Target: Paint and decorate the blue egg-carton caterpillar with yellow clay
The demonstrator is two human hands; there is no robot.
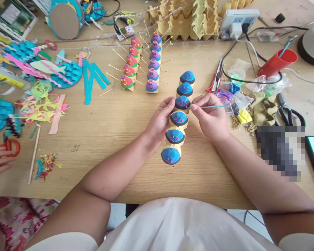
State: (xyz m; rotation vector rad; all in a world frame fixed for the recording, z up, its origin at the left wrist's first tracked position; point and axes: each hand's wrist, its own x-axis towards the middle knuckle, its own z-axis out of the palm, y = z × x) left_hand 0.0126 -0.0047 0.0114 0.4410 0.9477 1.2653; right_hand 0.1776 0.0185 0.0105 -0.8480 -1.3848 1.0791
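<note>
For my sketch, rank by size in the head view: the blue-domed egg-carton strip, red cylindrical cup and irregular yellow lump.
Largest to smallest:
Blue-domed egg-carton strip
Red cylindrical cup
Irregular yellow lump

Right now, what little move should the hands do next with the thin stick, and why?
Maybe dab the thin stick gently on the third blue bump from the far end. The right hand pinches the stick with its tip right by that bump, and the left hand holds the row by its side, which should help it stay steady.
</note>
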